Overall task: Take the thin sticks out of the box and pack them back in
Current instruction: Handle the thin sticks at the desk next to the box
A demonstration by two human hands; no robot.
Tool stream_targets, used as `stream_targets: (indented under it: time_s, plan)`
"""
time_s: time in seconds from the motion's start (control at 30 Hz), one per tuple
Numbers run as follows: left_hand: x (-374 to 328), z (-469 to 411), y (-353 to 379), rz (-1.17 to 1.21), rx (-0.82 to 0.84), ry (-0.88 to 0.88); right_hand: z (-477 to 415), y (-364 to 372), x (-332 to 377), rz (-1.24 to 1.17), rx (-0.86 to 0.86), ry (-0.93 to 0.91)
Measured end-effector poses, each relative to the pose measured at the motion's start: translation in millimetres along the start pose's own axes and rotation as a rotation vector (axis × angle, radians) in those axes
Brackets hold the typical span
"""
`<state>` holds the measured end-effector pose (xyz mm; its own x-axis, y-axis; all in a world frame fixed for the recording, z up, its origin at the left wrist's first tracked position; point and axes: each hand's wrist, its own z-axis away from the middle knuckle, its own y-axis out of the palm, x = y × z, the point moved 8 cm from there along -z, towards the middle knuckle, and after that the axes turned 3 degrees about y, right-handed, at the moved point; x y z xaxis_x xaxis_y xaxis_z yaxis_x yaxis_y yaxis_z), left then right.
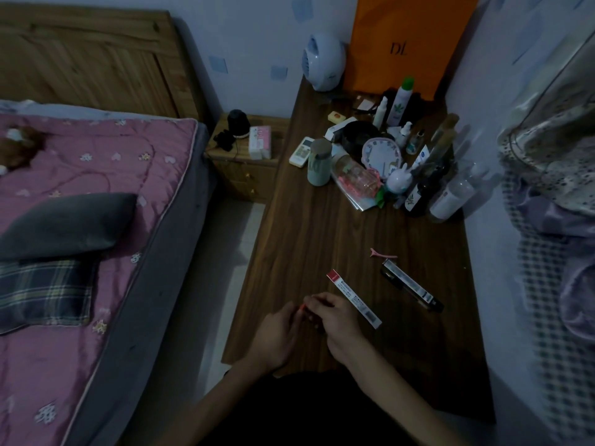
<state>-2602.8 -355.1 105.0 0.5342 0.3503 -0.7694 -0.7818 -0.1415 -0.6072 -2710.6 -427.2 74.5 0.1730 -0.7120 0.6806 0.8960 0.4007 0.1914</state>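
A long narrow white box with a red end (352,297) lies slanted on the dark wooden table (309,239), just right of my hands. My left hand (277,333) and my right hand (335,320) meet near the table's front edge, both pinching a thin pink stick (303,306) whose tip shows between the fingers. Most of the stick is hidden by my fingers. A second slim box, dark with a silver face (412,284), lies slanted farther right.
A pink hair clip (381,252) lies beyond the dark box. Bottles, a mirror, a remote and other clutter (386,162) crowd the table's far half, with an orange bag (409,43) against the wall. A bed (80,220) stands on the left.
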Motion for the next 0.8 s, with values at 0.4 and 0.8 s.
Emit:
stream_targets:
  time_s: [0.4, 0.8]
  plan:
    - [-21.3, 1.6, -19.8, 0.133, -0.002, -0.073, 12.3, 10.9, 16.4, -0.147, 0.088, -0.001]
    - [-34.6, 5.5, -25.6, 0.038, 0.002, -0.080, 14.0, 3.3, 17.1, -0.002, 0.040, 0.031]
